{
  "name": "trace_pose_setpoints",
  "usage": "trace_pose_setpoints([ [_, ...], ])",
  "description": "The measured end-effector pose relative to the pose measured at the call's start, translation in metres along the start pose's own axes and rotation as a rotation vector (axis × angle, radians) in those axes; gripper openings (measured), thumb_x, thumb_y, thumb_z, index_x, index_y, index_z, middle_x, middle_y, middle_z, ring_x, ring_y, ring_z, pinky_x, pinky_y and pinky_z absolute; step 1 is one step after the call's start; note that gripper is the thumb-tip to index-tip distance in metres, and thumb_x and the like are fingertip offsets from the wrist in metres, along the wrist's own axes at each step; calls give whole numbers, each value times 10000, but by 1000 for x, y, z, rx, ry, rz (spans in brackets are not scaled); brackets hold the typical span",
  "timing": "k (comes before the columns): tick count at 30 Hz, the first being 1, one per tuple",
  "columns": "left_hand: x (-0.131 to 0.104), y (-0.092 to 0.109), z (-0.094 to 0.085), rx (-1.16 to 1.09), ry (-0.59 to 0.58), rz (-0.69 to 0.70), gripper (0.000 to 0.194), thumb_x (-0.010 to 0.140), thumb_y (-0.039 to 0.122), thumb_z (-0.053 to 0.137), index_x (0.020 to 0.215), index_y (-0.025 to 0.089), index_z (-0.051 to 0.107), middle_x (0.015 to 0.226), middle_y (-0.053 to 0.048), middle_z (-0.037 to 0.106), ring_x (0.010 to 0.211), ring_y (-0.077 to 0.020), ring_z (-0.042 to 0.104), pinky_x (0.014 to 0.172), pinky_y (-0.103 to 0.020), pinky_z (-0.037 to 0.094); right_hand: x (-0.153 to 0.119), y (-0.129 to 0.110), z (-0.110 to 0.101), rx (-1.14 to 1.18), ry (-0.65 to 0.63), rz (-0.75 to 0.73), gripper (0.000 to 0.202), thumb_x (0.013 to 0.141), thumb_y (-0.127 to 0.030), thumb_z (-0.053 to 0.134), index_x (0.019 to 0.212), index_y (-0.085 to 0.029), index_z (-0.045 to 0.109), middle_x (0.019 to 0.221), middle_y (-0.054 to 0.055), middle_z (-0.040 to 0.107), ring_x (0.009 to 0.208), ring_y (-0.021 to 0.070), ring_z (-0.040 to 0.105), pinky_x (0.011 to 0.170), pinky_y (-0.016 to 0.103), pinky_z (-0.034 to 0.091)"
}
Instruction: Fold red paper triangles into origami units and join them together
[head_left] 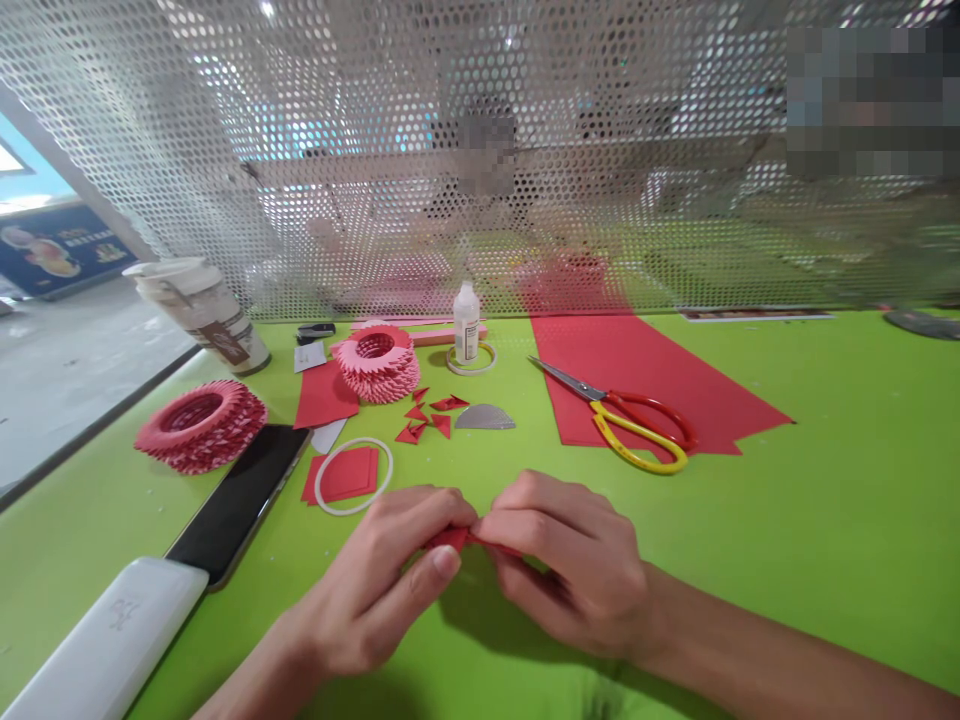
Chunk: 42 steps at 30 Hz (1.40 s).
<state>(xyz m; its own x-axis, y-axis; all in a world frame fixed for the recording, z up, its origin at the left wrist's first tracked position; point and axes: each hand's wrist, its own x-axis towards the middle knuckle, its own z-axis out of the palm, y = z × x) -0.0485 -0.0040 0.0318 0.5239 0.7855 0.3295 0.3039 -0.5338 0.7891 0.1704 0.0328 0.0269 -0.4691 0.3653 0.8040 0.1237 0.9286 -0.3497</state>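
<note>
A small piece of red paper is held between both hands, low in the middle of the view. My left hand pinches its left end between thumb and fingers. The fingers of my right hand are closed on its right part, and they cover much of it. Beyond the hands lie several small folded red triangles and a grey half-disc. Red paper squares sit under a white ring, left of the triangles.
Scissors rest on a large red sheet. A glue bottle, two folded-paper rings, a cup, a phone and a white device stand or lie around. A perforated screen borders the green table.
</note>
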Motion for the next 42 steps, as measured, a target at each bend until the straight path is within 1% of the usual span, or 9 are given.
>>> trace_pose_setpoints([
  [5,1,0,0,20,4,4,445,1147,516,317,1019,186,586,830,-31,592,721,-163,511,698,-301,396,-1,0,1,-14,-9,-4,189,975,-65,571,1082,-186,668,826,39,687,715,158,593,642,261,492],
  [13,0,1,0,22,20,8,427,1144,515,329,994,196,570,806,-17,570,704,-160,506,682,-295,395,-3,1,0,-55,-22,-22,175,977,-77,595,1086,-195,665,816,26,683,686,156,595,612,267,462],
  [16,0,1,0,26,17,-5,420,1143,507,333,993,193,569,814,-16,572,709,-159,508,687,-295,399,-3,2,0,-47,-11,-36,160,995,-88,590,1092,-186,671,810,28,684,689,152,582,614,266,453],
  [20,1,1,0,33,24,-5,424,1141,512,338,991,192,572,812,-15,572,710,-159,508,687,-293,399,-4,3,2,-28,1,-57,157,987,-72,604,1086,-165,682,801,35,683,683,153,560,599,272,433],
  [29,-1,0,1,26,27,-10,398,1144,499,342,997,196,554,824,-9,569,717,-155,501,691,-284,389,-5,3,1,-5,-6,-76,143,1019,-103,584,1101,-146,692,822,54,697,693,158,541,620,283,452],
  [35,0,-1,1,33,17,-9,402,1145,502,335,1004,193,551,829,-9,556,723,-154,489,706,-287,386,-5,3,2,-13,-7,-68,155,1009,-77,588,1106,-139,692,832,55,698,710,161,551,637,287,449],
  [42,-2,-1,1,59,19,-14,387,1144,496,349,1027,194,561,836,-8,557,737,-156,497,712,-289,385,-2,3,-1,-18,-56,-65,150,1006,-65,572,1070,-133,690,824,61,686,714,163,539,628,289,437],
])
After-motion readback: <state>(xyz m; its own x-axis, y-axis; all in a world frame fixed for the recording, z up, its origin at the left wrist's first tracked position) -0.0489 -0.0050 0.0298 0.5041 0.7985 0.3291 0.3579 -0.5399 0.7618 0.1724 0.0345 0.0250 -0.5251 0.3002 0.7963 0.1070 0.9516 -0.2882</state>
